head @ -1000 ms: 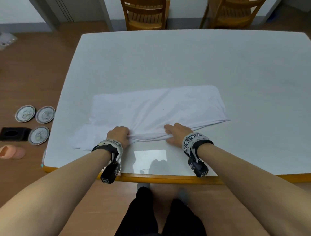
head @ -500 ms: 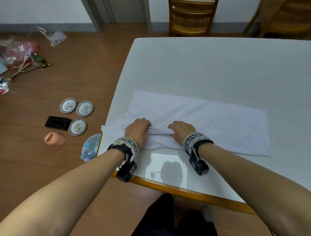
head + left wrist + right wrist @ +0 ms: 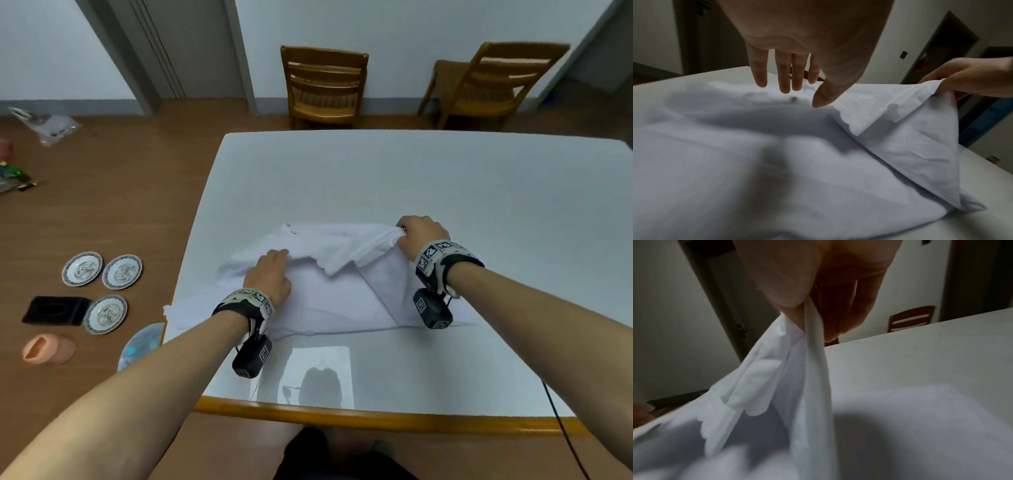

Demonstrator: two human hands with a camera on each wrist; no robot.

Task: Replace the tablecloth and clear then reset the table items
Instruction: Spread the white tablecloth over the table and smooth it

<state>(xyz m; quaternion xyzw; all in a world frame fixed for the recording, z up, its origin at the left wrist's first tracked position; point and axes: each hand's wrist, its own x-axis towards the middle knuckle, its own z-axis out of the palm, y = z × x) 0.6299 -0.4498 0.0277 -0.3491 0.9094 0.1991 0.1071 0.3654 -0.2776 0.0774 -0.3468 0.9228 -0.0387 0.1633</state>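
With the right hand (image 3: 419, 236) pinching a lifted corner of the white tablecloth (image 3: 342, 301) and the left hand (image 3: 270, 277) flat and open holding the rest down on the table (image 3: 411, 178), I'd say one hard tug probably drags the bundle off the edge beside the left hand.

right hand (image 3: 818, 293) pinches white tablecloth (image 3: 777, 386) fold, lifted above table (image 3: 920, 350).

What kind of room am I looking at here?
Probably a plain dining or meeting room: a large white table with a wooden edge, two wooden slat-back chairs against a bare wall, and small patterned plates set aside on the brown wood floor.
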